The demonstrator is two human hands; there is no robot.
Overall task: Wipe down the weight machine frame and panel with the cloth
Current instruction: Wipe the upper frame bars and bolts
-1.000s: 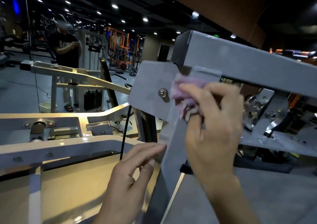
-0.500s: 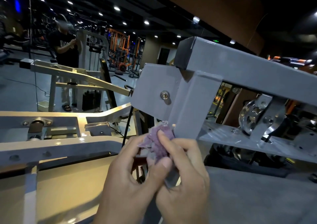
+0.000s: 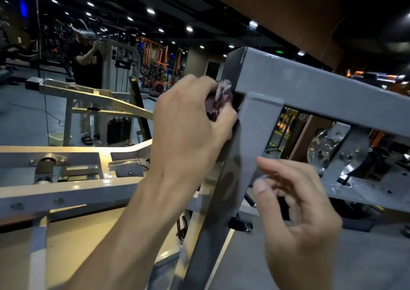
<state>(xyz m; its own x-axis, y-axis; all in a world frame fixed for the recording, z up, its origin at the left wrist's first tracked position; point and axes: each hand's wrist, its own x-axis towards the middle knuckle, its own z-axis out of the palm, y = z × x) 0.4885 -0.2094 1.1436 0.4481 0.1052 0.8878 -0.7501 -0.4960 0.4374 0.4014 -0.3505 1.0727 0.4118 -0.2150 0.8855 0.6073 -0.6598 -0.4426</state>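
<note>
Purple cloth (image 3: 219, 99) is held bunched in the left hand (image 3: 188, 129), whose fingers are curled round it, and is pressed into the corner where the grey horizontal beam (image 3: 321, 90) of the weight machine frame meets the grey slanted upright (image 3: 241, 152). Most of the cloth is hidden by the hand; only a frayed tuft is seen against the beam's end. The right hand (image 3: 297, 218) is held just beside the upright, lower down, with its fingers loosely curled and nothing gripped; whether the fingertips touch the metal cannot be told. A chrome pulley (image 3: 321, 149) is mounted in a bracket beneath the beam to the right. A cream-coloured frame (image 3: 66, 192) is seen to the left. A green sign (image 3: 279, 51) glows in the background, but its writing cannot be read. Lettering on the shirt of a standing person (image 3: 87, 61) is too blurred to be made out.
</note>
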